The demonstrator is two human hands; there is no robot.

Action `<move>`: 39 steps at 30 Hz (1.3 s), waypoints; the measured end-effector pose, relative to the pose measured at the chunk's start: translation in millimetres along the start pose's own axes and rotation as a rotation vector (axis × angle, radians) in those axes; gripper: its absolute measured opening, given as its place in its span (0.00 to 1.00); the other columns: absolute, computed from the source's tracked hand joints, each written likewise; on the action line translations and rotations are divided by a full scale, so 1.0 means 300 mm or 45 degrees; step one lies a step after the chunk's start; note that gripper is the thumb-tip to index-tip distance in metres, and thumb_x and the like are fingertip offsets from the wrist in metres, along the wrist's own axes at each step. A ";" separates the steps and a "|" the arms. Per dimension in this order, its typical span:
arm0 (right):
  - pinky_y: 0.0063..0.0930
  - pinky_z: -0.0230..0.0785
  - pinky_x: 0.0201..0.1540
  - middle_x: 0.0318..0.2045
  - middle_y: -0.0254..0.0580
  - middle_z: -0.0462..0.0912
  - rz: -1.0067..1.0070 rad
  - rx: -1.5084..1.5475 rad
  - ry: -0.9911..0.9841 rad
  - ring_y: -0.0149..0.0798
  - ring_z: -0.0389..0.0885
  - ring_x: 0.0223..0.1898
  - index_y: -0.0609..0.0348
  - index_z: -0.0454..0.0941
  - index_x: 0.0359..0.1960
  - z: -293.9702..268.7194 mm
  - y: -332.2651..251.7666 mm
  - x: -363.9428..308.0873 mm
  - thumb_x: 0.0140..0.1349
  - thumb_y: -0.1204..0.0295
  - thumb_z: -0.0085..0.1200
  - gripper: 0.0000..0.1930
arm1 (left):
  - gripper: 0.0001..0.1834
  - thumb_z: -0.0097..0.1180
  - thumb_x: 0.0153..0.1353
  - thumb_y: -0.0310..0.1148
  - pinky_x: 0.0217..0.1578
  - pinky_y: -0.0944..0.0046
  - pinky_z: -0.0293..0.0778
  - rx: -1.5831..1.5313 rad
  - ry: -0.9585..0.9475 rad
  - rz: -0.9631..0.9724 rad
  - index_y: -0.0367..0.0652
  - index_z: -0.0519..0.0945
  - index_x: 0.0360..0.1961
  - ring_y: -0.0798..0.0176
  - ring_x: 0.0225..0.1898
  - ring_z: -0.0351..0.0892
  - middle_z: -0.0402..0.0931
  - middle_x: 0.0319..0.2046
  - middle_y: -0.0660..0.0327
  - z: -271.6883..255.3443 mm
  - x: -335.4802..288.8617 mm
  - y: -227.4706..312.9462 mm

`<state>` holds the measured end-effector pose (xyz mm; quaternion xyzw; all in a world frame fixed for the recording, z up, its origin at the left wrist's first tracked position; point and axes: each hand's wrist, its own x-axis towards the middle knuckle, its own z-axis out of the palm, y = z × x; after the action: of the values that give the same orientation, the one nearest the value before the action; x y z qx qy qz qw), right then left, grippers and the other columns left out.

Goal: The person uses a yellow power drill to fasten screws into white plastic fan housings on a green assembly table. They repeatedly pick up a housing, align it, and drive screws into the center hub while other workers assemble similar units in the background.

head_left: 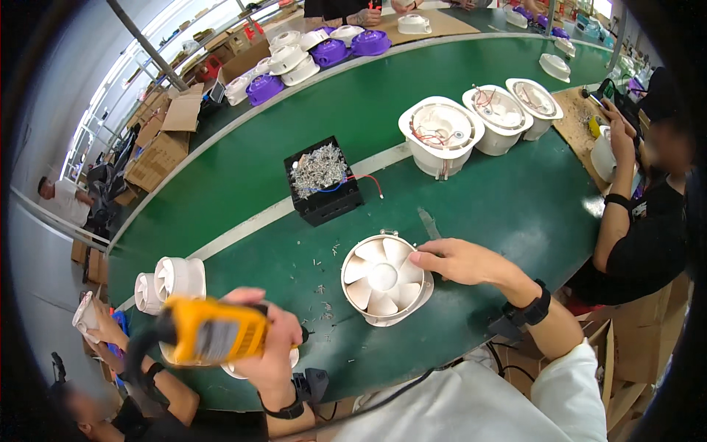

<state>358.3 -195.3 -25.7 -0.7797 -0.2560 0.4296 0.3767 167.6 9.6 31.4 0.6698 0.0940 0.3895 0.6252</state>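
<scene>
Left hand (269, 342) wrapped tight around a yellow power screwdriver (210, 331), held above the near edge of the green table (515, 199). Right hand (456, 261) lies open, fingertips pressing the rim of a white fan unit (384, 278) (blades up), gripping nothing. Fan sits flat on the table, loose screws (324, 291) just left. Black box of screws (322, 179) farther back.

Three open white fan housings (440, 135) stand in a row, one black screw box (322, 180), one yellow screwdriver (213, 331).
</scene>
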 end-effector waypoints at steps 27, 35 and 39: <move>0.27 0.70 0.44 0.41 0.40 0.78 0.004 0.085 -0.176 0.32 0.75 0.42 0.65 0.73 0.47 -0.052 -0.087 0.154 0.57 0.51 0.58 0.28 | 0.13 0.57 0.53 0.22 0.12 0.73 0.63 0.124 -0.055 -0.194 0.35 0.71 0.40 0.72 0.12 0.67 0.70 0.17 0.63 -0.021 -0.001 -0.155; 0.35 0.68 0.44 0.38 0.49 0.80 -0.231 -0.374 -0.061 0.44 0.78 0.41 0.63 0.76 0.43 0.015 -0.134 0.206 0.63 0.52 0.48 0.24 | 0.17 0.63 0.48 0.22 0.24 0.74 0.71 0.128 0.011 -0.251 0.35 0.74 0.40 0.74 0.21 0.73 0.74 0.25 0.63 -0.044 -0.013 -0.164; 0.33 0.69 0.43 0.38 0.47 0.80 -0.390 -0.397 0.051 0.41 0.78 0.40 0.59 0.77 0.43 0.006 -0.086 0.211 0.62 0.56 0.49 0.19 | 0.13 0.58 0.53 0.22 0.16 0.74 0.65 0.118 -0.031 -0.193 0.35 0.71 0.39 0.72 0.14 0.69 0.70 0.19 0.63 -0.028 -0.004 -0.132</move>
<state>386.5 -133.8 -35.6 -0.7888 -0.4275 0.3070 0.3175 175.6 23.4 -5.9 0.6937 0.1547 0.3280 0.6223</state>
